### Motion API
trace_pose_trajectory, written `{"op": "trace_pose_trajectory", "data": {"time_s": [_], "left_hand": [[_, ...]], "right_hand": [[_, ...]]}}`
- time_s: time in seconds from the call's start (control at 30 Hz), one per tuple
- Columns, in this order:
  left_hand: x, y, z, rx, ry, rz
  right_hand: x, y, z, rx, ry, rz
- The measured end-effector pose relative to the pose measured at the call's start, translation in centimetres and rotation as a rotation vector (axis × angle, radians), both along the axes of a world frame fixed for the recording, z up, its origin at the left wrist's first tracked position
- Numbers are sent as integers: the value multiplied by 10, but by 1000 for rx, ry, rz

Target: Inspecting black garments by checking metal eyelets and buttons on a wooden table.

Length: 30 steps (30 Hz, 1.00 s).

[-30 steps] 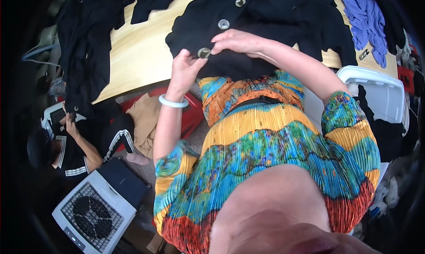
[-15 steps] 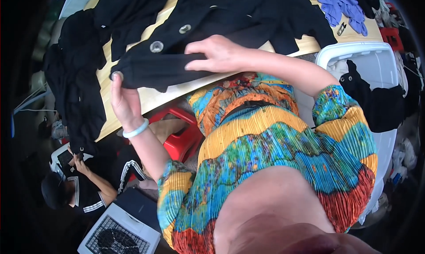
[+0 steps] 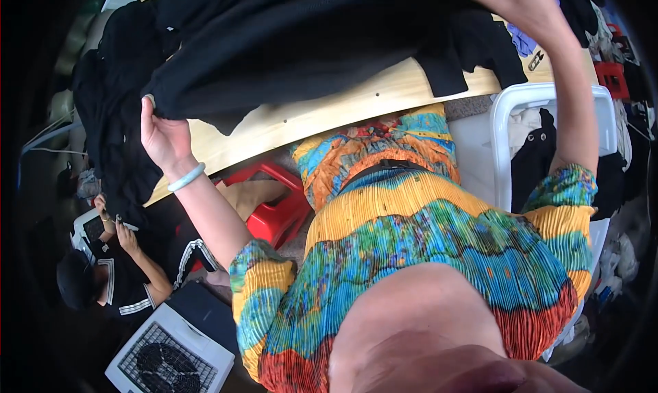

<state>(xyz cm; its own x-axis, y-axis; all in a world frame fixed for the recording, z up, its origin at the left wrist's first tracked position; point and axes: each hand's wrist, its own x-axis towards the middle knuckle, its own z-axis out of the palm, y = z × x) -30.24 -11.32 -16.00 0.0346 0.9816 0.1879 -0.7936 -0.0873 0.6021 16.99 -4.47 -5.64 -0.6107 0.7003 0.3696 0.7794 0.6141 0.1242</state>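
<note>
A black garment (image 3: 288, 71) is stretched across the wooden table (image 3: 329, 122), its near edge raised and slightly blurred. At its left end, my left hand (image 3: 164, 136) pinches a corner between thumb and fingers; a pale bangle sits on that wrist. Far to the right, my right hand (image 3: 526, 9) is closed on the garment's other end, its fingertips partly hidden by cloth and blur. Part of a black garment (image 3: 473, 57) lies flat on the table beneath. Small thread snips (image 3: 536, 60) rest near the table's right edge, below a purple cloth (image 3: 522, 42).
More black garments (image 3: 113, 112) hang over the table's left end. A white plastic bin (image 3: 499, 129) holding dark and pale clothes stands at the right. Below the table is a red stool (image 3: 274, 218). At lower left, a person (image 3: 140, 263) sits beside a white fan unit (image 3: 168, 359).
My right hand has swept up and right with the garment, spreading it wide. My left hand has shifted slightly left, keeping its corner. The buttons seen before are now out of sight.
</note>
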Motion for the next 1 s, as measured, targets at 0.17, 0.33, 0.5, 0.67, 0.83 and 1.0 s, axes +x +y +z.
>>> {"op": "trace_pose_trajectory", "data": {"time_s": [0.17, 0.33, 0.5, 0.67, 0.83, 1.0], "left_hand": [[-15, -19, -40, -366, 292, 366], [-7, -46, -108, -720, 535, 254], [-7, -55, -125, -705, 513, 206], [1, -50, -124, -745, 583, 204], [4, -55, -129, -767, 658, 248], [21, -57, -122, -807, 1286, 639]], "right_hand": [[10, -6, -52, -89, -75, 92], [9, -1, -124, -675, -73, -122], [-24, 47, -128, -370, 374, 85], [-95, 118, -147, -236, 373, 69], [-133, 151, -170, -137, -13, 0], [-119, 132, -149, -206, 57, 104]]}}
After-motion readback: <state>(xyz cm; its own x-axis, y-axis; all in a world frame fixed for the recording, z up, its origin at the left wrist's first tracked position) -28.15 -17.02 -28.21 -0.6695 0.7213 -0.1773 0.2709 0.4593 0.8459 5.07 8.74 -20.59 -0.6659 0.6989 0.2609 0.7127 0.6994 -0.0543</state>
